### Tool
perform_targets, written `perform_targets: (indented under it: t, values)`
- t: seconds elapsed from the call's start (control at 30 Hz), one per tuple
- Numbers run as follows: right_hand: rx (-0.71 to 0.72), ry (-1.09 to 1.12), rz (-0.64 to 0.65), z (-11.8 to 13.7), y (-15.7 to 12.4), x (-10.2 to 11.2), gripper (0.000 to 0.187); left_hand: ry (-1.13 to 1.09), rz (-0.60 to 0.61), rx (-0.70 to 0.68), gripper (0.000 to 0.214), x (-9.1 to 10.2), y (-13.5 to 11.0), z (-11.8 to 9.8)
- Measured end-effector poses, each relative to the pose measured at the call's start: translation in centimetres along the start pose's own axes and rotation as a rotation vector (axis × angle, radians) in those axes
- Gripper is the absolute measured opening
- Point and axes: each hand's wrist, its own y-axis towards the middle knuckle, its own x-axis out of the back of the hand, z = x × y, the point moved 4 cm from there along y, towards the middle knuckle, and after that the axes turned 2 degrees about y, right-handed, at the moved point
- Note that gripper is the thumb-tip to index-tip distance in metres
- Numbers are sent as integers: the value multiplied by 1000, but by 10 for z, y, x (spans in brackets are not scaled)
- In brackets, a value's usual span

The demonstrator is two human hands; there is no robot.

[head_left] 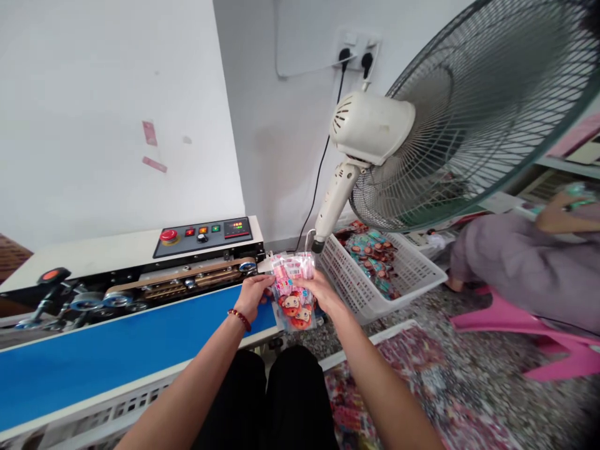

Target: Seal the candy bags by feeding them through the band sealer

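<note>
My left hand (252,297) and my right hand (321,290) both grip a clear plastic packet (293,294) with pink contents and red cartoon faces printed on it. I hold it upright just past the right end of the blue conveyor belt (107,350), near the brass-coloured sealing rail (197,275) of the sealing machine. A red bead bracelet (240,319) circles my left wrist. My fingers are closed on the packet's two sides.
The machine's control panel (204,236) has a red button and a lit display. A white basket (398,275) holds sealed packets. A standing fan (422,137) is plugged into the wall. Another person's legs (520,262) rest by a pink stool (539,331). Another basket (375,340) of packets lies beside my knees.
</note>
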Motion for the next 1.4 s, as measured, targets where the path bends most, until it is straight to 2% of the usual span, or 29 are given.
perform_targets:
  t: [0.1,0.33,0.5,0.6,0.73,0.8,0.87,0.9,0.93,0.97,1.07,1.1,1.2,1.3,1.4]
  values:
    - [-10,34,-16,1,0,2,46,32,-27,29,49,9,3,-5]
    - [-22,76,-44,2,-1,2,44,225,-43,100,24,22,18,-7]
    - [-18,83,-54,0,-2,2,46,297,-120,93,18,34,20,-10]
    - [-19,65,-69,-1,0,1,47,349,-178,79,15,60,18,-10]
    - [-6,33,-64,0,3,-7,45,641,-267,24,18,111,7,-12]
    - [0,36,-54,1,4,-11,45,793,-390,-48,22,132,-7,-14]
    - [3,37,-53,2,5,-14,45,881,-610,-186,30,142,-29,-17]
    - [3,31,-55,2,4,-15,45,896,-701,-264,34,140,-39,-17]
    - [5,19,-52,2,4,-15,45,896,-728,-334,36,132,-47,-16]
    - [7,4,-46,2,4,-15,44,886,-673,-388,35,119,-51,-13]
    - [20,-32,-35,2,5,-16,46,795,-245,-405,30,61,-41,0]
    - [25,-39,-39,1,5,-16,47,745,-149,-385,30,42,-34,3]
    - [30,-44,-72,1,4,-16,52,616,-91,-361,26,3,-10,3]
    - [37,-35,-85,1,2,-17,53,457,-45,-301,26,-11,9,4]
    - [50,-34,-92,1,2,-15,51,313,0,-224,31,-9,17,9]
